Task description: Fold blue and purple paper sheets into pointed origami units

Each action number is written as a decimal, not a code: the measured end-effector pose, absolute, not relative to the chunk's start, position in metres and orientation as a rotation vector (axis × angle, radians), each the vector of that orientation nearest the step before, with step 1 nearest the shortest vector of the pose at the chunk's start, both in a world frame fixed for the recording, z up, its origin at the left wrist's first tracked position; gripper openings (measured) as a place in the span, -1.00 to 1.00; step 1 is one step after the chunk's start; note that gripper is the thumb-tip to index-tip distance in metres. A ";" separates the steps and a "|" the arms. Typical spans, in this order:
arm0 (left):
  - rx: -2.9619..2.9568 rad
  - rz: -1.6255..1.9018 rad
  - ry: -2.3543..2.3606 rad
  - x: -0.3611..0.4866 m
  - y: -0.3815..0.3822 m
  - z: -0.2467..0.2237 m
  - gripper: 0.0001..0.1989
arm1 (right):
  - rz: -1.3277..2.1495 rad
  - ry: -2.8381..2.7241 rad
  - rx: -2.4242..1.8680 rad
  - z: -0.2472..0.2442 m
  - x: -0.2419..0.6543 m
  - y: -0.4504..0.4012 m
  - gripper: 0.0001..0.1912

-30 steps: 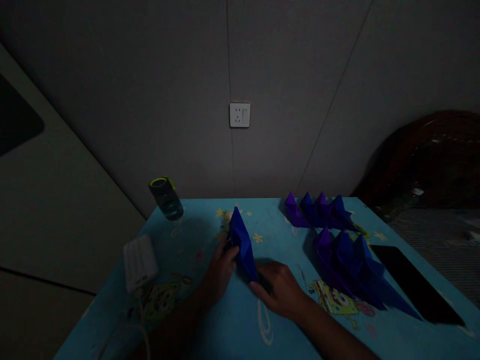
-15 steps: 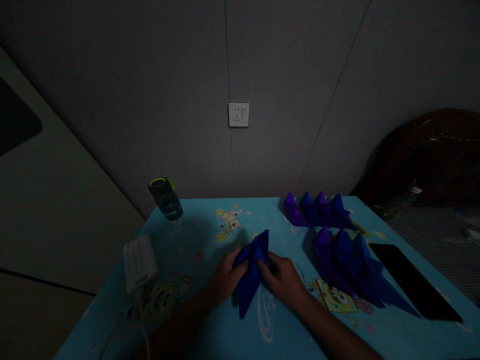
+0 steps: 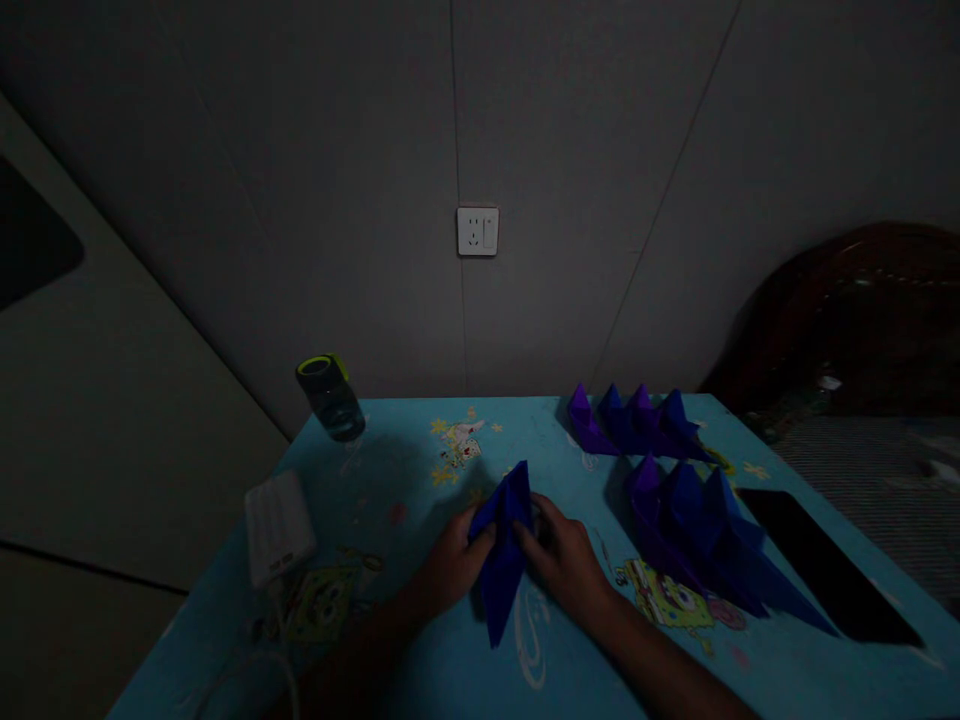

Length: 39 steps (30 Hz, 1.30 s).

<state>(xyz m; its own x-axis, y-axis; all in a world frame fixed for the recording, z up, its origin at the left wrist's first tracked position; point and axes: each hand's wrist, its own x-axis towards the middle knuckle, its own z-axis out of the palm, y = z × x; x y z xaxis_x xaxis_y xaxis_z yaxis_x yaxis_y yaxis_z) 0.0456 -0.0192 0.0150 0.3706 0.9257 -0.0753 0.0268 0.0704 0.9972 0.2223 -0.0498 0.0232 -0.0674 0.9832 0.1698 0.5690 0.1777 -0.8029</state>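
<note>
A folded blue paper boat (image 3: 504, 570) is held between both hands above the middle of the table, its pointed ends facing toward and away from me. My left hand (image 3: 456, 555) grips its left side, thumb on the near face. On the right side, my right hand (image 3: 564, 550) pinches it with the thumb pressed near the centre fold; the other fingers are partly hidden behind the paper. To the right lies a row of purple and blue paper boats (image 3: 694, 525) set close together. Behind it stands another row of purple and blue paper boats (image 3: 634, 425).
A black phone-like slab (image 3: 825, 565) lies along the right edge of the patterned blue table (image 3: 405, 450). At left are a white power bank (image 3: 279, 528) with a cable and a dark bottle (image 3: 331, 398). A wall with a socket (image 3: 478, 231) rises behind.
The paper boat has turned slightly, its near tip swinging a little to the right and its far tip to the left. Both hands keep hold of it.
</note>
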 end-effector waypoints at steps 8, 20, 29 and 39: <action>1.356 0.861 0.983 0.046 -0.021 0.019 -0.56 | 0.828 -1.775 -1.335 0.032 0.218 -0.055 -0.55; 1.441 0.872 1.026 0.048 -0.022 0.019 -0.59 | 0.609 -1.903 -1.482 0.026 0.219 -0.055 -0.35; 1.451 0.786 0.978 0.045 -0.023 0.014 -0.59 | 0.652 -1.672 -1.555 0.033 0.229 -0.050 -0.47; 1.578 0.676 0.830 0.046 -0.027 0.030 -0.59 | 0.469 -1.836 -1.602 0.038 0.232 -0.052 -0.51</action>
